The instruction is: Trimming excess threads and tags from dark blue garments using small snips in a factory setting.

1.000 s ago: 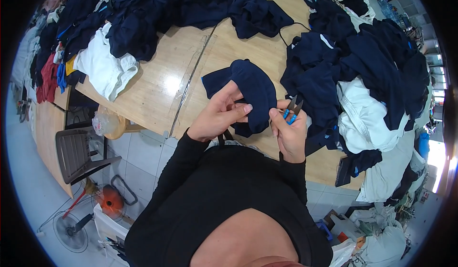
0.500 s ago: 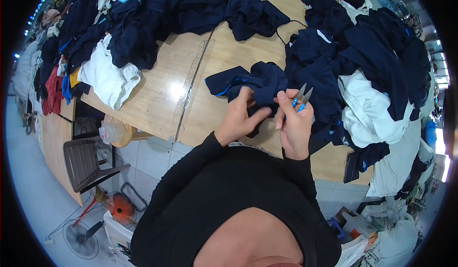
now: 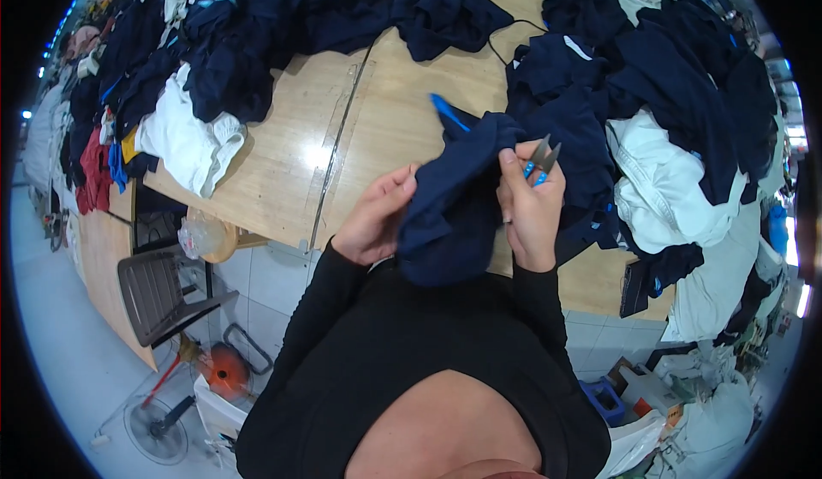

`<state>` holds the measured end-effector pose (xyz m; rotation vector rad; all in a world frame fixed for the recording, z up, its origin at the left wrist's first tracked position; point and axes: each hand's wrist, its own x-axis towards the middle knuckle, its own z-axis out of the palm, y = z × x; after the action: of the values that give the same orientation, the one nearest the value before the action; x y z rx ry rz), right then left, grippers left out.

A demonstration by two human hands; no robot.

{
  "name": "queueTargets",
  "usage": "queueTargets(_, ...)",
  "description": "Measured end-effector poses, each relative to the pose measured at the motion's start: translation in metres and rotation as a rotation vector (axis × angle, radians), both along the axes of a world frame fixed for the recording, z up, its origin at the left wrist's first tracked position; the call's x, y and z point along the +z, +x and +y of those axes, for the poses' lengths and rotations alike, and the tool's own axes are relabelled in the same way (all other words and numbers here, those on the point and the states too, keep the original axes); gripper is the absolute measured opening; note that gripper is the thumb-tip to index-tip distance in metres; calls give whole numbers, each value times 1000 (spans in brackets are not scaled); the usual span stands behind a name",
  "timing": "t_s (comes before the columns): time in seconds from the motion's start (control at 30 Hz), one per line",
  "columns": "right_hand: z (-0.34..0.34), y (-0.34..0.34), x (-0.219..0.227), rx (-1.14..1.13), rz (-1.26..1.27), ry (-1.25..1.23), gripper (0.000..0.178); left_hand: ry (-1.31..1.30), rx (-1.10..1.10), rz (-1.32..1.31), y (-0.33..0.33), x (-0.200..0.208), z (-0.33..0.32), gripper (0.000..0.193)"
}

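Observation:
A navy garment (image 3: 454, 196) with a bright blue edging hangs between my hands over the table's near edge. My left hand (image 3: 377, 214) is closed on its left side, thumb and fingers pinching the cloth. My right hand (image 3: 533, 214) pinches the garment's upper right part between thumb and fingertips. That same hand also keeps small thread snips (image 3: 541, 161) with blue handles in its grip, their metal blades pointing up and apart. The garment's lower part is a little blurred, and some of my left fingers are hidden behind it.
Heaped navy garments (image 3: 565, 94) and a white garment (image 3: 664, 192) lie to the right on the wooden table (image 3: 291, 162). More navy clothes (image 3: 291, 17) and a white garment (image 3: 190, 132) lie at left. A grey chair (image 3: 158, 295) and a fan (image 3: 158, 428) stand lower left.
My left hand has moved left and taken hold of the garment's side. The garment has been lifted and pulled toward me, its blue edging now turned upward. The snips stay in my right hand.

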<state>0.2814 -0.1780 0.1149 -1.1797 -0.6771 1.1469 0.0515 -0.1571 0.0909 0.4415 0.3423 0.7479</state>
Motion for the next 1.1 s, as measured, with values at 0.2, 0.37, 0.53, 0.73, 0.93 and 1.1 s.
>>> queueTargets(0.2,-3,-4,-11,178,-45,-67,21,-162,112,-199,-5,-28,0,57)
queueTargets(0.37,-16,15,-48,201,-385,33,30,-186,95,-380,-5,-34,13,58)
queueTargets(0.53,-42,23,-37,236,-79,-81,25,-52,67,-298,0,-11,18,60)
queueTargets(0.73,-27,3,0,70,-248,154,28,253,61,299,4,3,12,81)
queueTargets(0.93,-8,-15,15,201,-414,295,28,422,75,508,9,24,4,58)
queueTargets(1.1,4,-28,-5,115,-892,514,28,710,130,766,4,2,9,38)
